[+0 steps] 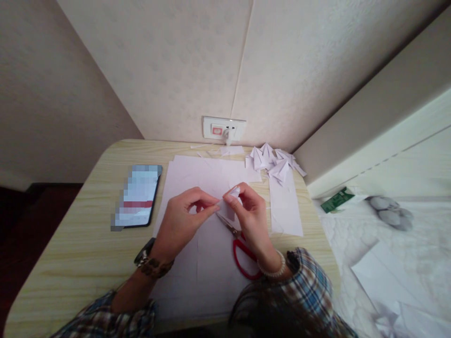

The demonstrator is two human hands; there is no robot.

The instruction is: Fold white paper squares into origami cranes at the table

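Note:
A small folded piece of white paper (234,192) is pinched between the thumb and fingers of my right hand (248,206). My left hand (188,211) meets it from the other side, thumb and forefinger pressed together at the paper's left tip. Both hands are just above large white paper sheets (190,173) on the table. Under my right hand lie scissors with red handles (243,263), their blades pointing up and left. The hand partly covers them. Several folded white paper pieces (273,162) are heaped at the back right.
On the left of the wooden table (88,225) lies a phone (137,197) with a lit screen. A paper strip (287,206) is at the right. A wall socket (224,129) holds a plug. Beyond the right edge are a green box (337,200) and loose paper (391,277) on white bedding.

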